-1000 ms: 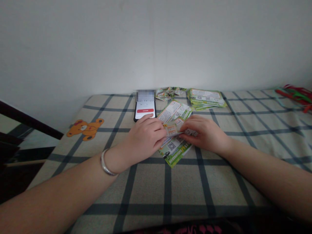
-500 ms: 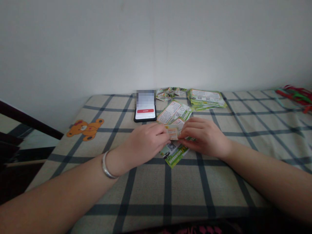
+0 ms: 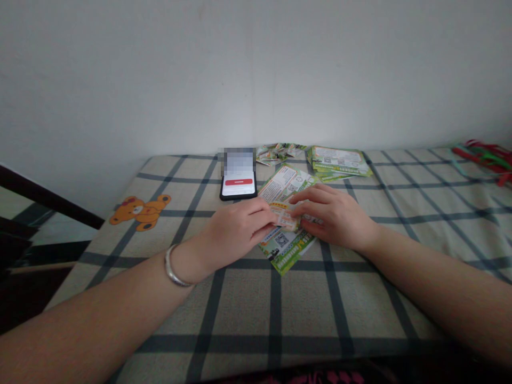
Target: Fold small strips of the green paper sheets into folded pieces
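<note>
A small folded leaflet (image 3: 285, 215), pale with orange print, lies between my hands above another printed leaflet. My left hand (image 3: 243, 224), with a silver bangle at the wrist, pinches its left end. The fingers of my right hand (image 3: 332, 216) curl onto its right end, with the thumb side partly hidden. Beneath them a green and white flyer (image 3: 294, 257) with a QR code lies slantwise on the cloth. Just behind, another flyer (image 3: 274, 185) lies flat, partly covered by my fingers.
A phone (image 3: 239, 189) with a lit screen lies behind my left hand. Several folded paper pieces (image 3: 280, 153) and a flyer stack (image 3: 340, 160) sit by the wall. Red and green strips (image 3: 488, 157) lie far right. A bear picture (image 3: 142, 212) marks the checked tablecloth (image 3: 240, 314).
The folded leaflet has tilted and sunk toward the flyer below. My right hand's fingers have spread and moved slightly over it; my left hand has shifted a little left.
</note>
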The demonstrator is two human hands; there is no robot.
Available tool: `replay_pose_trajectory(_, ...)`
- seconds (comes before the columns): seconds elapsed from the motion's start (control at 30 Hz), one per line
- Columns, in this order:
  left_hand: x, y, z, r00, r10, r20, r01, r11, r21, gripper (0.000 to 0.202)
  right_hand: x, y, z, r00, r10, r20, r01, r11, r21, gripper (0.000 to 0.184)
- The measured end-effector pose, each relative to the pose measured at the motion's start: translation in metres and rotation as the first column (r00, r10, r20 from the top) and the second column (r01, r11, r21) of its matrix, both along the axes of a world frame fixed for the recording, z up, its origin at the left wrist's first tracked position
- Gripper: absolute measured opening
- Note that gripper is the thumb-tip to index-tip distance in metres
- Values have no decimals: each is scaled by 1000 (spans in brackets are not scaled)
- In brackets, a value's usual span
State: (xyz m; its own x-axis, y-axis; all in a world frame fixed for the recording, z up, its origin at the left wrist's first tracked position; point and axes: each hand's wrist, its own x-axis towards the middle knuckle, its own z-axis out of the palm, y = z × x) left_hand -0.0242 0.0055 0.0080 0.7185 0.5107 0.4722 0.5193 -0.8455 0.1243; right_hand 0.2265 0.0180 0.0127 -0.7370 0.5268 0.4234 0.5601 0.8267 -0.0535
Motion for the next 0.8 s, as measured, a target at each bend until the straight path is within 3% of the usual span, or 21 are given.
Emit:
replay_pose_trajectory(0.23, -2, 2, 0, 1000, -10, -14, 10, 1000, 25, 10, 3, 1, 1, 999, -3, -41, 4, 1000, 26, 13)
replay_pose_trajectory(0.47, -1, 4, -1, 1000, -21, -7, 21, 999, -40, 21, 4, 2, 3, 992, 99, -79, -94, 993, 66, 10)
replay_pose_trajectory(0.63, -1, 5, -3, 1000, -24, -3, 23, 995, -92, 21, 5, 5, 1, 987, 65, -148, -66, 998, -2, 9)
replay_pose_trajectory(0.8, -1, 2, 2, 998, -68, 6, 69, 995, -66, 6, 4, 3, 3, 976, 16, -218, -25, 999, -39, 6)
